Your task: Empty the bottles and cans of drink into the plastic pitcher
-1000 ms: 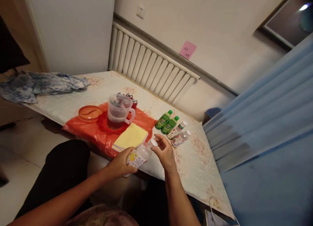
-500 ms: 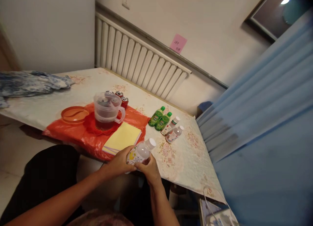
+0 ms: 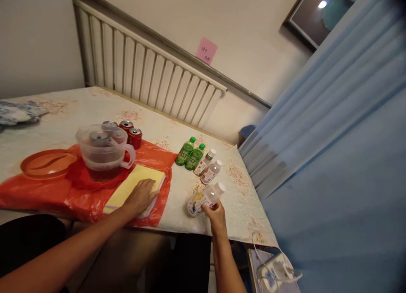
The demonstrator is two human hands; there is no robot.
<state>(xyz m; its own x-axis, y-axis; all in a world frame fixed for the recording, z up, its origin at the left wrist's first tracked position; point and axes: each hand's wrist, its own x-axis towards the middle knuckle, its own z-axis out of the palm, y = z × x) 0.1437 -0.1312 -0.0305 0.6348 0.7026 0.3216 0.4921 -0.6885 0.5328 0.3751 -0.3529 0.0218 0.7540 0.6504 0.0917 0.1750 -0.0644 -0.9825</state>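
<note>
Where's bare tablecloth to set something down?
Bare tablecloth lies between the right hand and the blue curtain; another patch between the red cans and green bottles, toward the radiator. Crowded: the red plastic sheet, with the jug and, under the left hand, yellow paper.

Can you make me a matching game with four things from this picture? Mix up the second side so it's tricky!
Things:
1. pink note
2. clear jug
3. yellow paper
4. bottle nearest you

Clues:
A. under the left hand
B. has a big handle
C. held in the right hand
D. up on the wall

Right pairs: 1-D, 2-B, 3-A, 4-C
</note>
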